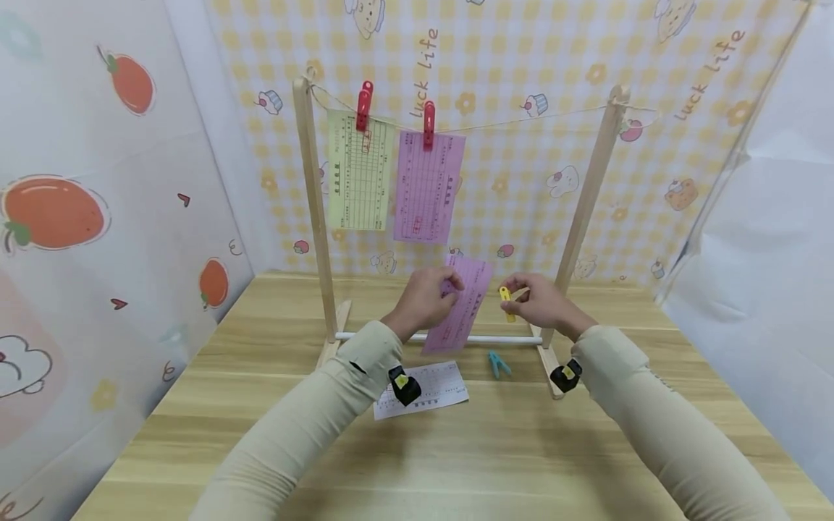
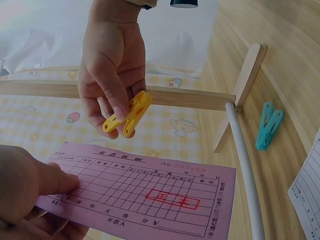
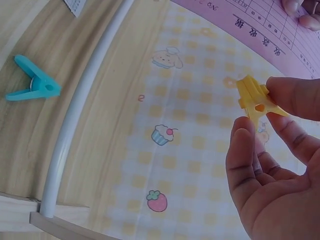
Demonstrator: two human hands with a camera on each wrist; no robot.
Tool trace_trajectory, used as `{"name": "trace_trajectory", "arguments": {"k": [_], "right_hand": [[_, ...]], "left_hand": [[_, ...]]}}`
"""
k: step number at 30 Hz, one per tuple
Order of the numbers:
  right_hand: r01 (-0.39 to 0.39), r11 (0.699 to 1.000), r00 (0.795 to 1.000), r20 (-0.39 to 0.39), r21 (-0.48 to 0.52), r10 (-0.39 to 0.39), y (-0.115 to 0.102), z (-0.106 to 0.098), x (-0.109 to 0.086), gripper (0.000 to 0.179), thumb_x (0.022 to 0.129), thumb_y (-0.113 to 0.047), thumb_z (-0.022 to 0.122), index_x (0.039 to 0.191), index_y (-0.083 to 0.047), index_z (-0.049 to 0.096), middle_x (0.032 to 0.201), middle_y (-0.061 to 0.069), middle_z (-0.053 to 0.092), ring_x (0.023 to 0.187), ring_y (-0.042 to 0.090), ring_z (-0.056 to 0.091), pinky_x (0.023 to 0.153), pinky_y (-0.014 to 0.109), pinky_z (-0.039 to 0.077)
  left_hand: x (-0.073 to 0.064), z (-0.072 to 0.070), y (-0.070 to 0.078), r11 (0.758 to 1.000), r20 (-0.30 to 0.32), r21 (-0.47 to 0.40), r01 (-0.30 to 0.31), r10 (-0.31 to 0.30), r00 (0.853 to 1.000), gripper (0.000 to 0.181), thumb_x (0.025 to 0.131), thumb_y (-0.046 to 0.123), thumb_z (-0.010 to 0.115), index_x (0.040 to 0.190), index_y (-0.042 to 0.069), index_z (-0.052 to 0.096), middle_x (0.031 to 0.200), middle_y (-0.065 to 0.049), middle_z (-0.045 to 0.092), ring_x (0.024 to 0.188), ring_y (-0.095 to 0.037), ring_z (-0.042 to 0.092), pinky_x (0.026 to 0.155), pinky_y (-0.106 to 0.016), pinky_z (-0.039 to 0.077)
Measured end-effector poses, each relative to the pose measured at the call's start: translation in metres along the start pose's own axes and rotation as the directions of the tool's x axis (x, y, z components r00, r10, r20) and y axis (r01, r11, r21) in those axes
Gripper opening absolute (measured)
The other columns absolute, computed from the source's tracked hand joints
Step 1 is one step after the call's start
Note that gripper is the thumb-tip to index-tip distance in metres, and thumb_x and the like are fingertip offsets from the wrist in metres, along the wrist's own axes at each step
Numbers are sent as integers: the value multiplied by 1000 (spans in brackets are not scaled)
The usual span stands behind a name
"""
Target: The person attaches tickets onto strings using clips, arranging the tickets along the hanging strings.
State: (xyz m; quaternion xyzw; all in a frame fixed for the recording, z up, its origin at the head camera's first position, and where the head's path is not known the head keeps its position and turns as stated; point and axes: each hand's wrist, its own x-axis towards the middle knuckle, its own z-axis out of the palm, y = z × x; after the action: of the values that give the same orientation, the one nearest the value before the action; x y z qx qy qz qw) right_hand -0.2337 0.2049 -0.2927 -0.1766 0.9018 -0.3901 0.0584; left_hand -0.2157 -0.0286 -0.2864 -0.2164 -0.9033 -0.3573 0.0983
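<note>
The left hand (image 1: 425, 298) is pinching a pink slip (image 1: 460, 304) by its edge, thumb on the face and fingers curled behind, holding it up in front of the wooden rack (image 1: 316, 188). The right hand (image 1: 537, 300) is gripping a yellow clothespin (image 1: 506, 302) between thumb and forefinger, the remaining fingers loosely curled; the pin is sitting just beside the slip's right edge, not touching it. Both hands are hovering above the rack's white bottom rail (image 1: 443, 338), forearms reaching forward over the tabletop (image 1: 456, 463).

On the string (image 1: 521, 121) above, two red pegs (image 1: 428, 124) are holding a yellow-green slip (image 1: 360, 172) and another pink slip (image 1: 426, 187); the string's right stretch is lying bare up to the right post. A teal clothespin (image 1: 499, 363) and a white slip (image 1: 423, 391) are lying on the tabletop near the rail.
</note>
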Motion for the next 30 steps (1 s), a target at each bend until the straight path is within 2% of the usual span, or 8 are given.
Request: {"name": "trace_trajectory", "arguments": {"k": [5, 11, 14, 17, 24, 30], "right_hand": [[7, 1000, 1000, -17, -15, -7, -3, -2, 1, 31, 92, -11, 65, 120, 0, 58, 123, 23, 54, 90, 25, 63, 72, 35, 53], [25, 1000, 999, -34, -12, -26, -7, -4, 2, 29, 93, -12, 63, 120, 0, 58, 121, 21, 56, 92, 26, 63, 73, 36, 53], [34, 999, 998, -59, -32, -35, -9, -7, 2, 30, 94, -13, 61, 120, 1, 57, 119, 20, 58, 95, 28, 62, 75, 38, 53], [46, 998, 996, -74, -38, -49, -12, -10, 3, 29, 95, -13, 61, 120, 2, 58, 119, 20, 59, 97, 30, 63, 76, 39, 53], [52, 998, 994, -98, -23, -54, -19, -15, 4, 27, 96, -15, 59, 117, 2, 59, 107, 20, 65, 89, 27, 64, 70, 33, 51], [64, 998, 989, -137, -6, -64, -27, -19, 4, 23, 96, -14, 60, 114, 1, 60, 105, 20, 64, 85, 24, 63, 67, 31, 49]], "left_hand": [[1, -2, 1, 999, -32, 3, -34, 34, 999, 12, 86, -2, 64, 92, 8, 67, 101, -6, 67, 84, -17, 61, 68, -23, 51], [3, -4, 3, 997, -86, -2, -71, 70, 994, 11, 86, -1, 65, 91, 8, 67, 97, -5, 69, 66, -14, 53, 62, -24, 47], [6, -6, 5, 996, -111, 4, -93, 93, 989, 9, 85, 0, 67, 91, 8, 68, 97, -6, 69, 72, -15, 54, 66, -26, 46], [10, -7, 7, 996, -120, 1, -91, 90, 989, 8, 86, 1, 68, 91, 7, 68, 97, -6, 68, 80, -17, 56, 70, -27, 46], [15, -10, 10, 994, -146, -3, -111, 109, 983, 8, 85, -1, 67, 89, 6, 68, 95, -6, 67, 80, -18, 56, 69, -26, 46], [20, -11, 11, 987, -195, -12, -163, 157, 968, 8, 84, -2, 67, 89, 5, 67, 92, -8, 68, 81, -20, 59, 71, -26, 47]]}}
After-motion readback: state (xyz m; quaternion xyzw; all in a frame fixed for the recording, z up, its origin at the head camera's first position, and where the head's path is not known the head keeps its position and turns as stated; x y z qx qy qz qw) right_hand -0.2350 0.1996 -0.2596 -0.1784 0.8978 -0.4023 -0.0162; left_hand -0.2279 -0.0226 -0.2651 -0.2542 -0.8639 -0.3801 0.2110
